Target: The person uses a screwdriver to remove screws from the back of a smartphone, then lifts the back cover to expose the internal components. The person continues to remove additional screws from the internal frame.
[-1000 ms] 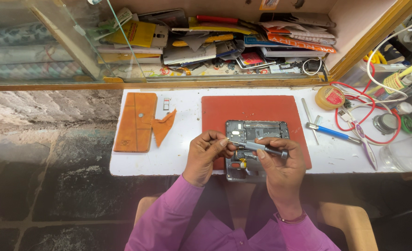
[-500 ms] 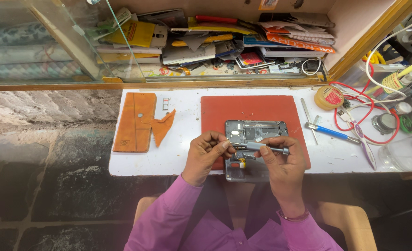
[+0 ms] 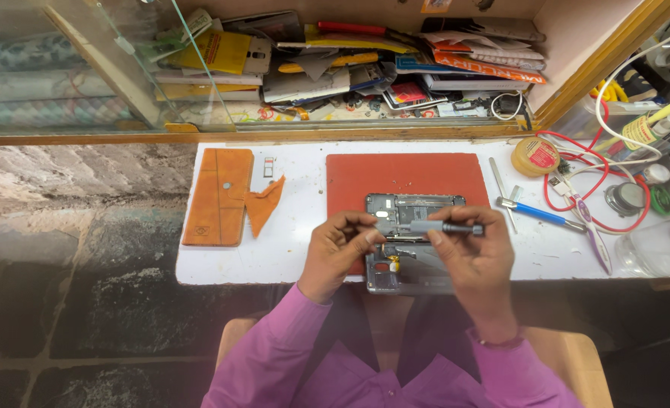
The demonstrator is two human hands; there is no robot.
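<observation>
An opened phone (image 3: 414, 208) with its back removed lies on a red work mat (image 3: 410, 174) on the white table (image 3: 290, 257). A grey screwdriver (image 3: 441, 226) is held level above the phone. My right hand (image 3: 475, 261) grips its handle end. My left hand (image 3: 339, 249) pinches its tip end between thumb and fingers. Both hands hover over the lower half of the phone, which hides part of it.
An orange phone case (image 3: 218, 195) and a torn orange flap (image 3: 263, 205) lie at the left. A blue-handled tool (image 3: 539, 214), metal tweezers (image 3: 499, 177), a yellow tape roll (image 3: 535, 156) and red wires (image 3: 599, 181) sit at the right. A cluttered glass shelf (image 3: 365, 68) runs behind.
The screwdriver has been lifted from pointing down at the phone to lying level between both hands. My left hand has taken hold of its tip end.
</observation>
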